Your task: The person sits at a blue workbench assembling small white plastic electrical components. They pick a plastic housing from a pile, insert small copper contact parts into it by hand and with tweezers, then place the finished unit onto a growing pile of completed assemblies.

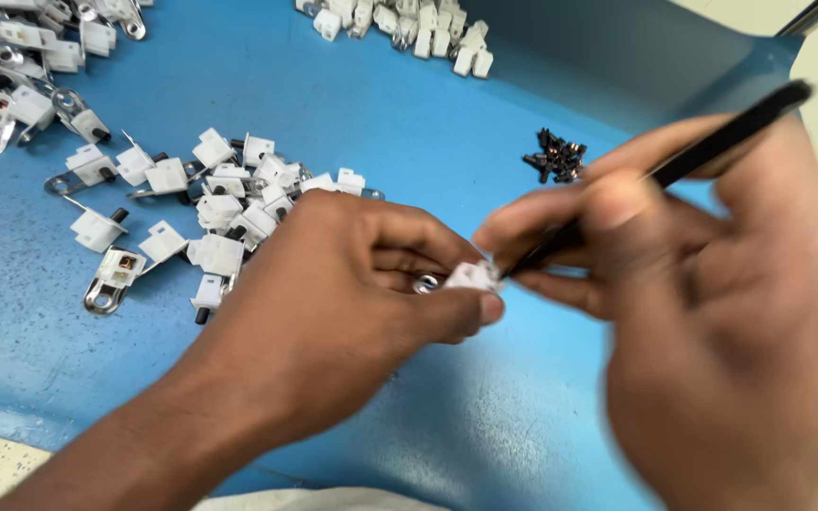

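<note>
My left hand pinches a small white plastic switch part with a metal ring showing beside it, held above the blue work surface. My right hand grips black tweezers, whose tip meets the white part. The right hand is blurred by motion. A small heap of tiny black springs or pins lies just beyond the hands.
A scattered pile of white plastic parts with metal tabs lies left of centre. More such parts fill the top left corner, and another cluster of white pieces sits at the top edge. The blue tray's raised wall runs along the right.
</note>
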